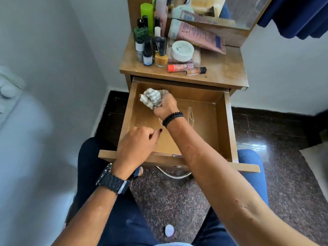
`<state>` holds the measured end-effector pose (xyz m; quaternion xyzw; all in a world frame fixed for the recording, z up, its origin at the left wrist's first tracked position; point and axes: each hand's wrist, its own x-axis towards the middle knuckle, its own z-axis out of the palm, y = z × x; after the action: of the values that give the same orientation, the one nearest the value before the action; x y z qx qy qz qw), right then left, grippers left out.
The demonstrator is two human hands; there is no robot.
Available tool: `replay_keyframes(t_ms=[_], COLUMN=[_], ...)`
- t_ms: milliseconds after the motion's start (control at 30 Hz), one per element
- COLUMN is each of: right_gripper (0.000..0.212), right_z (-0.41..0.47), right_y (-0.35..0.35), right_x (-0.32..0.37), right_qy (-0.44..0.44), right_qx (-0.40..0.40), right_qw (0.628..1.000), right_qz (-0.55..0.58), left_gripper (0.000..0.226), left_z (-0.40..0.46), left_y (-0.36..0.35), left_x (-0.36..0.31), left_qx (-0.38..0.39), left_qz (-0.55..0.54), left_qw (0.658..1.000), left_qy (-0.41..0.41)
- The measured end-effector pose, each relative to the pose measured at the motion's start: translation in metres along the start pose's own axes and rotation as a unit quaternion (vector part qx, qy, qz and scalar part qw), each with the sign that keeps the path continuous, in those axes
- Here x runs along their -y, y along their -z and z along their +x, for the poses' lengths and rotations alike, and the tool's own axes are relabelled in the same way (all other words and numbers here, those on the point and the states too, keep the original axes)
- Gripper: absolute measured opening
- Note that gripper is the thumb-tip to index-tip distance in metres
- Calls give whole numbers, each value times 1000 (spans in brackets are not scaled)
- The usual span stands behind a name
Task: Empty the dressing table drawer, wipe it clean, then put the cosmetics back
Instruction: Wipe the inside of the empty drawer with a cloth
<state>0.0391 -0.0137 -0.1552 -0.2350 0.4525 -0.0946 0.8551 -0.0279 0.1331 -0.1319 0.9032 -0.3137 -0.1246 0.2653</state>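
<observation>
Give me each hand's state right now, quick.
Left hand: holds nothing, resting on the drawer front edge.
Right hand: grips the crumpled cloth.

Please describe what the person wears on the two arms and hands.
Both forearms are bare, no sleeves. The left wrist carries a black watch with a ridged strap and a silver buckle. The right wrist carries black bead bracelets. One fingernail of the left hand has dark red polish.
</observation>
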Motion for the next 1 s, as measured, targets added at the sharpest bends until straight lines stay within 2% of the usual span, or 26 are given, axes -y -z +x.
replay_keyframes(t_ms=[67,100,133,167,200,267,300,367,400,433,467,500,533,567,667,767,900,1000], right_gripper=[26,21,17,16,17,29,36,40,37,33,28,23,20,19,20,27,36,45], right_z=[-10,-17,-23,-31,-34,-34,-31,-22,-16,-12,-4,0,3,6,12,15,12,10], right_y=[21,32,41,47,52,61,65,71,73,73,73,73,71,69,57,33,0,-1], right_x=[5,11,18,26,34,49,55,67,73,80,85,89,91,91,78,57,17,14], right_qy=[2,27,82,165,262,419,477,568,585,574,534,493,458,438,420,435,436,435], right_qx=[35,51,65,83,94,97,114,147,155,158,153,151,158,164,145,144,107,82], right_qw=[999,994,977,930,841,572,423,124,7,-91,-174,-239,-286,-319,-398,-415,-466,-472], right_qz=[-41,-96,-187,-316,-464,-699,-762,-800,-796,-798,-813,-823,-827,-824,-803,-786,-762,-762], left_gripper=[33,21,15,22,31,47,51,56,57,57,58,60,62,64,67,70,72,72], left_z=[0,0,1,1,1,1,1,1,1,0,0,-1,-1,-1,-1,-3,-4,-4], left_y=[2,3,3,2,1,2,3,7,9,11,12,12,13,12,12,11,10,12], left_x=[4,6,8,9,11,13,14,16,17,16,15,15,14,14,13,12,14,14], left_qx=[-92,-129,-154,-165,-161,-134,-116,-89,-80,-71,-67,-65,-66,-65,-63,-59,-68,-65], left_qz=[-47,-48,-31,-4,25,61,67,59,50,43,38,37,37,38,39,44,54,58], left_qw=[995,991,988,986,986,987,987,988,989,990,990,990,990,990,990,991,990,990], left_qy=[2,1,7,19,32,70,89,109,113,116,117,118,117,118,116,114,109,108])
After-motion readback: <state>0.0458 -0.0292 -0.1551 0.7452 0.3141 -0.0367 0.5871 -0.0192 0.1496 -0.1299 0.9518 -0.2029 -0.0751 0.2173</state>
